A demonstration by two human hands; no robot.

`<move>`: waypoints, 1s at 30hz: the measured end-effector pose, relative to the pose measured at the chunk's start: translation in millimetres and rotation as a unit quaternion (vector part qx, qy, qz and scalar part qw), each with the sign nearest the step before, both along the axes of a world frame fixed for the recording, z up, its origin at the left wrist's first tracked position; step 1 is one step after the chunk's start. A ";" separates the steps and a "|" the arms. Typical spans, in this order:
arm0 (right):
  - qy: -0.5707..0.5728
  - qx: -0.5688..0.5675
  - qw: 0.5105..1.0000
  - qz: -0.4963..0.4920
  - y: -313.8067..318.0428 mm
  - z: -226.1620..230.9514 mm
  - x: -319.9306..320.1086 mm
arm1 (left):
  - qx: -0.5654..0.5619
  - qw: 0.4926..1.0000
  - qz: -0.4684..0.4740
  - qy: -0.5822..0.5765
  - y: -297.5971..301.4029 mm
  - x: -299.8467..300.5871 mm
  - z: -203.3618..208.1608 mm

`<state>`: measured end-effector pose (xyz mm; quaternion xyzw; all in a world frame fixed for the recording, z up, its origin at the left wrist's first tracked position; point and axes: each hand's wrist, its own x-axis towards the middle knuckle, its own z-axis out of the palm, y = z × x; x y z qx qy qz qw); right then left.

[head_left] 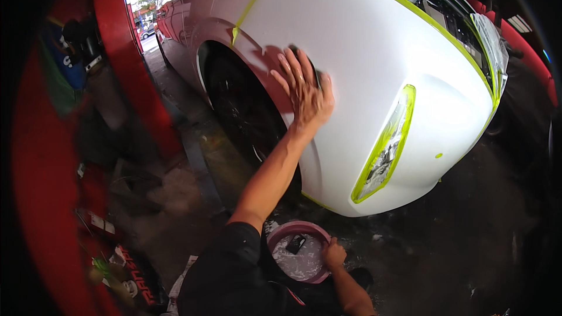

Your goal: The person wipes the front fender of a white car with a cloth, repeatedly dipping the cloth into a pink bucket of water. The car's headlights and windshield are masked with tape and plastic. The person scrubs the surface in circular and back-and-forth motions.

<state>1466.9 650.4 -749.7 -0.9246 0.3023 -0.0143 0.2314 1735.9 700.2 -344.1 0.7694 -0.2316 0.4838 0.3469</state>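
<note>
My left hand (307, 96) lies on the white car's front fender (345, 41), above the wheel arch, with its fingers a little spread. Under the palm and fingers is a thin dark pad (318, 77), mostly hidden, like a sheet of sandpaper. Low in front of me, my right hand (334, 254) is closed on the rim of a round pink basin (321, 231). Whitish, streaky liquid lies in the basin, along with a small dark rectangular piece (295, 244). Yellow-green masking tape (401, 134) rings the headlight (386, 155).
The front wheel (237, 96) sits just left of my arm. More tape edges the hood opening (433, 11), beside clear plastic sheeting (492, 41). A red post (126, 52) stands at left, and assorted items (132, 275) lie on the dark floor at lower left.
</note>
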 end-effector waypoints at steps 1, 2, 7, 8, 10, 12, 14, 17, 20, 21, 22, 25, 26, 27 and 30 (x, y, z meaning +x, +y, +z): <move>-0.006 -0.003 1.000 0.001 -8.7 -0.7 -0.9 | -0.026 0.999 -0.042 -0.011 -11.1 -12.5 -20.4; -0.013 0.001 1.000 0.012 -7.5 -2.3 0.9 | -0.046 0.996 -0.074 -0.024 -18.3 -25.3 -46.2; 0.010 -0.004 1.000 0.022 -4.6 -1.5 -0.5 | -0.011 0.992 -0.123 0.011 -83.4 -102.6 -264.1; 0.015 -0.003 1.000 0.015 -5.3 -0.8 -1.6 | -0.026 0.989 -0.140 0.024 -85.0 -99.5 -256.6; 0.020 0.004 1.000 0.015 -6.7 4.0 3.1 | -0.085 0.988 -0.126 -0.006 -66.9 -75.3 -189.6; 0.036 0.023 0.999 0.018 -3.9 3.5 0.7 | -0.104 0.990 -0.096 0.002 -22.8 -9.9 -64.9; 0.025 0.008 0.999 0.027 -7.5 1.5 0.8 | -0.107 0.994 -0.039 0.008 13.9 60.4 44.0; 0.025 0.009 0.999 0.021 -2.7 -3.7 3.4 | -0.104 0.992 -0.061 0.024 20.5 60.5 63.8; 0.015 0.012 0.999 0.026 -1.0 5.1 14.9 | -0.008 0.994 -0.090 -0.066 -24.2 -2.3 -84.6; 0.026 0.016 0.999 0.035 4.5 5.1 4.0 | 0.071 0.985 -0.129 -0.093 -22.7 -15.5 -131.5; 0.026 0.017 0.999 0.036 4.4 3.1 -3.4 | 0.116 0.967 -0.132 -0.184 -8.7 17.8 -135.2; -0.005 0.017 1.000 0.019 -8.5 -4.0 8.1 | -0.026 0.983 -0.156 -0.095 29.0 87.0 20.0; -0.007 0.024 0.999 0.025 -7.7 -6.5 6.8 | -0.043 0.989 -0.130 -0.058 41.0 99.1 69.5; -0.002 0.028 0.999 0.028 -9.4 -7.5 0.6 | -0.062 0.992 -0.107 -0.015 46.5 103.9 91.4; 0.025 0.018 0.999 0.036 -5.0 5.6 3.0 | -0.025 0.995 -0.035 -0.089 9.9 68.1 7.2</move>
